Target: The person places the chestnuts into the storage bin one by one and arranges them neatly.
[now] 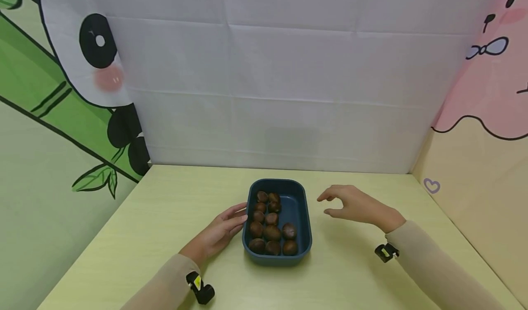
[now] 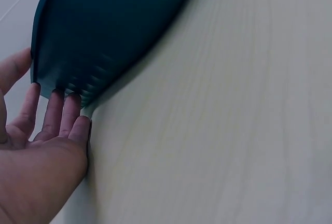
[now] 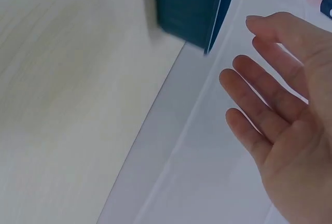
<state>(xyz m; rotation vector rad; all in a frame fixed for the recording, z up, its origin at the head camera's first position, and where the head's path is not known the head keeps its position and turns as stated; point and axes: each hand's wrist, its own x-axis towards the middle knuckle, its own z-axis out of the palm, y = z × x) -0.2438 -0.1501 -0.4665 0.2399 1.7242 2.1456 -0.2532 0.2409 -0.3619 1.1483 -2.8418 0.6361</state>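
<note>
A dark blue rectangular box stands on the table with several brown chestnuts inside. They lie in rows on its left side and along its near end, while the far right part of the floor is bare. My left hand is at the box's left side, fingers fairly straight and fingertips against the wall. To the right of the box, my right hand is held in the air, apart from it. Its fingers are relaxed and gently bent, with nothing between them and the thumb.
The pale yellow table runs back to a white cloth backdrop. Printed side panels flank it, a green one at left and a pink and tan one at right. Small black devices sit on both wrists.
</note>
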